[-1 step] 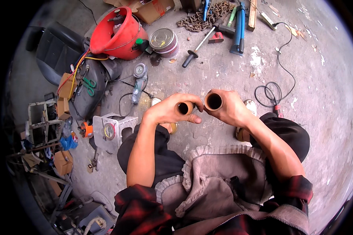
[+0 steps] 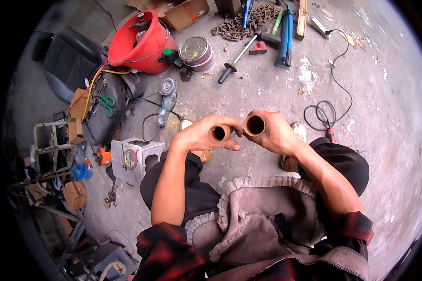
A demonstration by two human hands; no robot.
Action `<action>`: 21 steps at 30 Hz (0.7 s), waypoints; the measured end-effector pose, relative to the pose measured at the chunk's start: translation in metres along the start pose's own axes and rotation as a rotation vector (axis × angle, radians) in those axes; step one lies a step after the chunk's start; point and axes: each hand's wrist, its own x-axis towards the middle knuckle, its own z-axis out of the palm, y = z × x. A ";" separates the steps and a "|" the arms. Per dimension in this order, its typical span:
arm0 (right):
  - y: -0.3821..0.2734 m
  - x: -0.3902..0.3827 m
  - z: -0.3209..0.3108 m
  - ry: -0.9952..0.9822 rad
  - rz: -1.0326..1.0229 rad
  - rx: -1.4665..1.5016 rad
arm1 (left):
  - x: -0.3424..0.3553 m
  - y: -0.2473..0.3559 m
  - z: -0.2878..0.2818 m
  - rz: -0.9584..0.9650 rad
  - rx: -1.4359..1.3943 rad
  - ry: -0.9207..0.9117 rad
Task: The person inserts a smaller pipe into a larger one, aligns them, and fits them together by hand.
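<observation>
Side by side in front of me are two short rust-brown pipes, each with its round open end facing up. My left hand [image 2: 197,134] is closed round the narrower pipe [image 2: 226,132], with its thumb stretched along the near side. The wider pipe [image 2: 256,135] is in the grip of my right hand [image 2: 279,134]. The fingertips of my left hand lie close beside the wider pipe; whether they touch it I cannot tell. My hands hide the lower parts of both pipes.
Between my feet is bare concrete. An angle grinder [image 2: 164,107] with a cord lies ahead-left, near a grey stool [image 2: 151,152]. Farther off are a red bucket [image 2: 150,54], a paint can [image 2: 206,61], a rusty chain [image 2: 229,30] and a black-handled rod [image 2: 227,72]. A coiled cable [image 2: 309,117] lies right.
</observation>
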 end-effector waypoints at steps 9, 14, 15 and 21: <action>-0.003 -0.003 -0.001 0.006 -0.017 -0.002 | 0.000 -0.005 0.003 0.013 0.006 0.017; -0.002 -0.002 0.001 -0.009 0.009 -0.033 | -0.002 -0.010 0.002 0.012 -0.019 0.044; -0.002 -0.003 0.001 -0.010 0.008 -0.037 | -0.002 -0.010 0.002 0.010 -0.024 0.053; -0.002 -0.004 0.003 -0.007 -0.021 -0.004 | -0.001 0.000 -0.001 -0.071 0.047 0.011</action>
